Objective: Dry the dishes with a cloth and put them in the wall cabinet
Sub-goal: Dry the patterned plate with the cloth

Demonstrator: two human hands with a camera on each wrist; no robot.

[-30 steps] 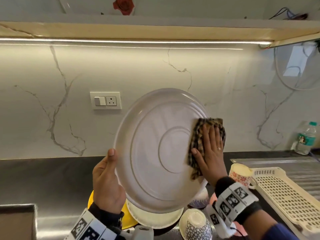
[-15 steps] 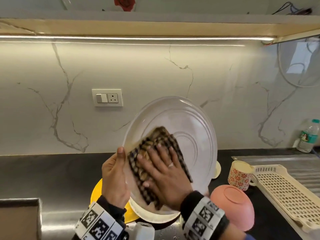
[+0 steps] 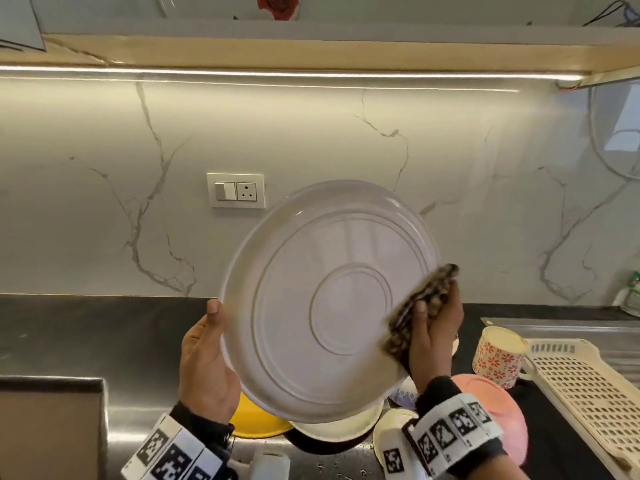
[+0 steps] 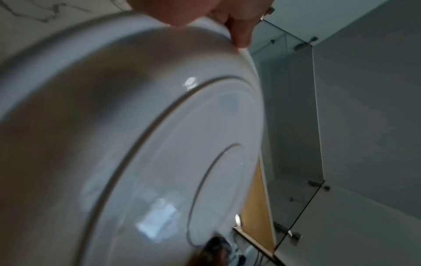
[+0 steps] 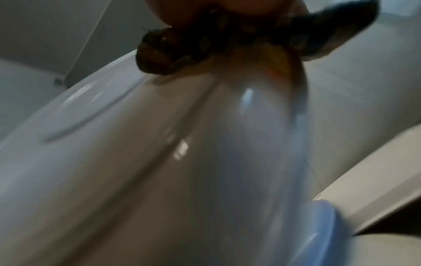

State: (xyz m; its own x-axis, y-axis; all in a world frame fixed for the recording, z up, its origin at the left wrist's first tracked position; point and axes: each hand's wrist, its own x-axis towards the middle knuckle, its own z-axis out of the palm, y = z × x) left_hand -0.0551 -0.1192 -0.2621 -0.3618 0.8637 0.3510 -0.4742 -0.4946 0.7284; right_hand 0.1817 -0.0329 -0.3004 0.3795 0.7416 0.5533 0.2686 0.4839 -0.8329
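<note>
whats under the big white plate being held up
Below the white plate, parts of a yellow dish, a cream plate and a dark dish under it show, all partly covered. A pink bowl lies to the right. What else the plate hides cannot be seen.

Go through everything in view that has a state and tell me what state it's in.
white plate: held tilted, underside toward the camera
left hand: grips the plate's left rim
right hand: holds the cloth
checked cloth: at the plate's right edge
floral mug: upright
pink bowl: upside down
</note>
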